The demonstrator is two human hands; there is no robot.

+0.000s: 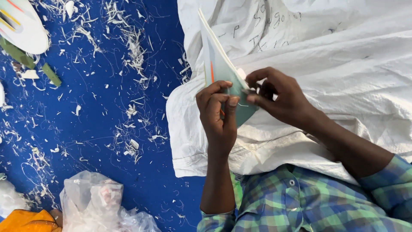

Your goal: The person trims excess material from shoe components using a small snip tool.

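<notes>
A thin booklet-like stack of pale and teal sheets (pixel 216 64) stands on edge over a white woven sack (pixel 343 64) that lies across my lap. My left hand (pixel 219 116) grips its lower edge between thumb and fingers. My right hand (pixel 277 96) pinches the same lower corner from the right, thumb and forefinger closed on the sheet's edge. A fine thread-like strand shows between the two hands. My sleeves are green and blue check (pixel 300 202).
A blue floor sheet (pixel 107 141) is strewn with white paper shavings. A white rounded object (pixel 21 25) and green strips (pixel 49 73) lie top left. Crumpled clear plastic bags (pixel 94 202) and an orange cloth (pixel 25 221) sit bottom left.
</notes>
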